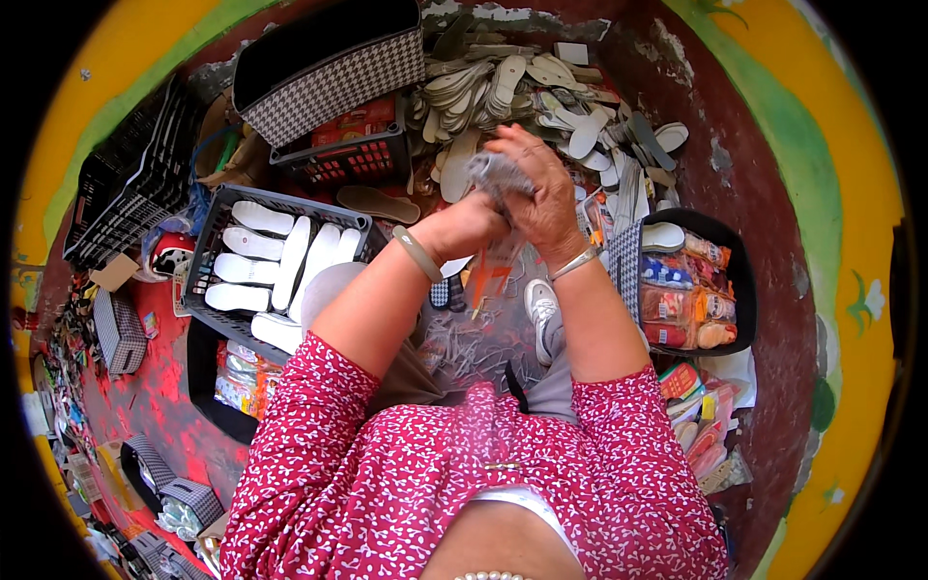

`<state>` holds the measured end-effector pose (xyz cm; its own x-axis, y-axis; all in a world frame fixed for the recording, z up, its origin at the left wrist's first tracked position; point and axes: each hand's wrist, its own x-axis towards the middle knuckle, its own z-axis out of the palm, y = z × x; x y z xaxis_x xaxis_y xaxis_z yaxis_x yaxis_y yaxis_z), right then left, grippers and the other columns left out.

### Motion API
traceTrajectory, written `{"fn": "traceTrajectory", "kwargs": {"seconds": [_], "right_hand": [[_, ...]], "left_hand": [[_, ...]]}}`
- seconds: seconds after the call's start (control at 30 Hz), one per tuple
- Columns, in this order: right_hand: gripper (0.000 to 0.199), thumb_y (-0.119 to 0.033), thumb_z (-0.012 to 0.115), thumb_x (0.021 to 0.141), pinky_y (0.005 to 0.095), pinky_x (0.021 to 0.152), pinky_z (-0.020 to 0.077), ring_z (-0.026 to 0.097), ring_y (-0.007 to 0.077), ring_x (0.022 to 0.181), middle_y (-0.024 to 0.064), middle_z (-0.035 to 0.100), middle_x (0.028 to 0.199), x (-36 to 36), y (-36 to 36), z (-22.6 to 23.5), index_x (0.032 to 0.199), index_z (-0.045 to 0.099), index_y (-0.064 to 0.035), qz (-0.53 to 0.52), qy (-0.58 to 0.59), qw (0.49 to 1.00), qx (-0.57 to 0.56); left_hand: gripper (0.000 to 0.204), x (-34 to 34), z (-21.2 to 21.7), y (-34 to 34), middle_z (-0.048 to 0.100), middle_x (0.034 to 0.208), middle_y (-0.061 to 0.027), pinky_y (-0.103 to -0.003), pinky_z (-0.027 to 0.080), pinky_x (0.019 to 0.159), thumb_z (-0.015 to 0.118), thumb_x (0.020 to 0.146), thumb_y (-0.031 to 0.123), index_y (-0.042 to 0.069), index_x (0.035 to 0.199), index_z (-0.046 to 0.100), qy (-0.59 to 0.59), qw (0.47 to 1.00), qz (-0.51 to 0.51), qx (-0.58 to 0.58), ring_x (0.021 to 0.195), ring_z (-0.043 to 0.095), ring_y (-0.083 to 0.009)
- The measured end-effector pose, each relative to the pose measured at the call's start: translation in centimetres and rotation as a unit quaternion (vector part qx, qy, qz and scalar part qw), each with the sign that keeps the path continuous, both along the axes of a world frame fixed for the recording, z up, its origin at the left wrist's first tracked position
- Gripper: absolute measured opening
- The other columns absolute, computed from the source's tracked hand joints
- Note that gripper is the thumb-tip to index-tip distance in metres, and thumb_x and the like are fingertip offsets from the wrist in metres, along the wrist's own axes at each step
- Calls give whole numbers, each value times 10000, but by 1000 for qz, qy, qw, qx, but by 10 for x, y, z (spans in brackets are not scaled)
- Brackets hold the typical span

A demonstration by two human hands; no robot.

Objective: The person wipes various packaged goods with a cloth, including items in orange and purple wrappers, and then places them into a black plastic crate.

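Observation:
Both hands are raised close together in front of my chest. Between them is a grey, cloth-like bundle (499,176), blurred, its exact kind unclear. My left hand (468,226) is closed in a fist at the lower end of the bundle. My right hand (543,188) curls around its right side, with the fingertips smeared by motion. Below the hands hangs a see-through plastic bag (491,280) with orange print; which fingers grip it is hidden.
White insoles (246,269) fill a dark crate (208,256) at left. Loose insoles (507,79) are heaped ahead. A houndstooth bin (626,275) at right holds packaged goods (677,304). Grey scraps (469,348) litter the floor near my shoe (543,307).

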<state>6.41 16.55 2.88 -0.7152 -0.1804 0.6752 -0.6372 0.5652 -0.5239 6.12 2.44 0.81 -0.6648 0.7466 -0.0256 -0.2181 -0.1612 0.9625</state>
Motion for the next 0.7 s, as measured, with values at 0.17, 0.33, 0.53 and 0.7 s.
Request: {"fn": "traceTrajectory", "kwargs": {"seconds": [0.17, 0.33, 0.53, 0.7], "right_hand": [[267, -13, 552, 780, 229, 693, 475, 615, 123, 794, 76, 654, 910, -33, 35, -35, 1037, 604, 39, 5, -280, 885, -373], [266, 30, 525, 757, 224, 563, 483, 609, 129, 670, 71, 638, 858, -29, 64, -24, 1004, 621, 6, -26, -370, 778, -507], [471, -480, 682, 757, 254, 609, 500, 610, 145, 698, 56, 612, 781, -2, 49, -2, 889, 618, -33, 131, -498, 737, -437], [371, -362, 677, 800, 232, 571, 477, 590, 110, 657, 27, 614, 790, 4, 17, -13, 928, 619, -18, 234, -544, 701, -398]], "left_hand": [[669, 8, -1, 6, 528, 1148, -85, -342, 405, 928, 379, 635, -131, 26, 1286, 397, -89, 994, -44, 34, 1090, 494, -193], [711, -12, 25, -10, 524, 1186, -185, -470, 438, 931, 409, 570, -82, -28, 1278, 372, -181, 937, 27, 298, 1054, 548, -337], [729, -41, 22, -35, 458, 1256, -254, -495, 411, 966, 428, 578, -39, -73, 1296, 301, -193, 850, 237, 429, 1108, 494, -422], [668, -43, 25, -47, 470, 1237, -222, -500, 385, 988, 391, 604, -73, -43, 1269, 345, -123, 848, 274, 436, 1122, 482, -392]]}}
